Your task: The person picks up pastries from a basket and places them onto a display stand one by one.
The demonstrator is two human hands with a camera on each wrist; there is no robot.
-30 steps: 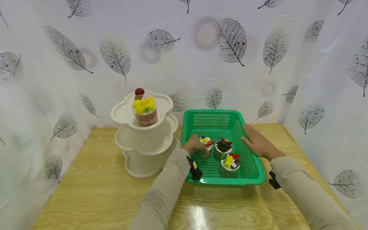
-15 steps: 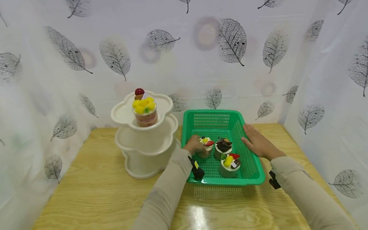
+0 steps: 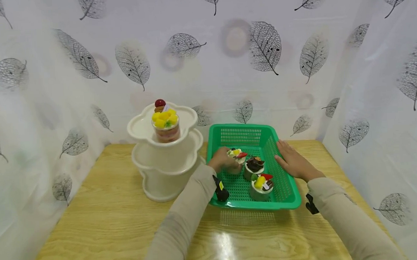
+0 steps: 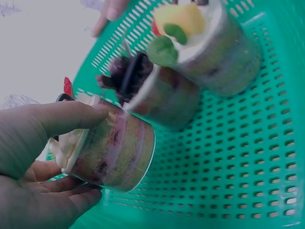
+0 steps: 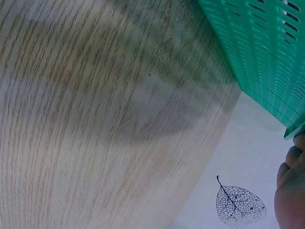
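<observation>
My left hand [image 3: 224, 161] grips a dessert cup [image 4: 116, 148] by its side, thumb on one side and fingers on the other. White cream, yellow fruit and a red strawberry piece top this cup, and layers show through its clear wall. It is tilted in the left wrist view, inside the green basket [image 3: 246, 206]. Beside it stand a chocolate-topped dessert cup [image 3: 254, 165] and one topped with yellow fruit, a red slice and a green leaf [image 3: 261, 188]. My right hand [image 3: 295, 161] rests with straight fingers on the basket's right rim.
A white three-tier stand [image 3: 164, 157] with scalloped trays stands left of the basket. Its top tier bears a dessert cup [image 3: 166, 128] with yellow fruit, and a red cherry shows behind it. A leaf-printed curtain [image 3: 206, 75] surrounds the wooden table [image 3: 94, 228].
My left hand has raised the strawberry-topped dessert cup slightly and tipped it within the basket. The right hand stays on the rim, and the head view has shifted a little.
</observation>
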